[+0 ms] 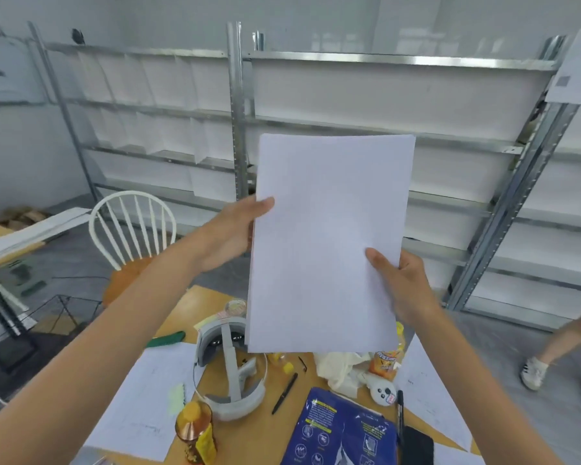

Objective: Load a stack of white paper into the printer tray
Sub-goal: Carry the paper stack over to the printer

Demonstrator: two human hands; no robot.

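A stack of white paper (326, 236) is held upright in the air in front of me, above the wooden table (259, 427). My left hand (228, 233) grips its left edge about halfway up, thumb on the front face. My right hand (399, 283) holds the right edge lower down, thumb across the front. No printer or printer tray is in view.
Under the paper the table carries a grey headset (228, 370), a bottle with an orange cap (195, 431), a blue packet (339, 431), pens, loose sheets and a snack bag. A white chair (131, 226) stands at left, metal shelving (349, 105) behind. Another person's legs (564, 347) show at right.
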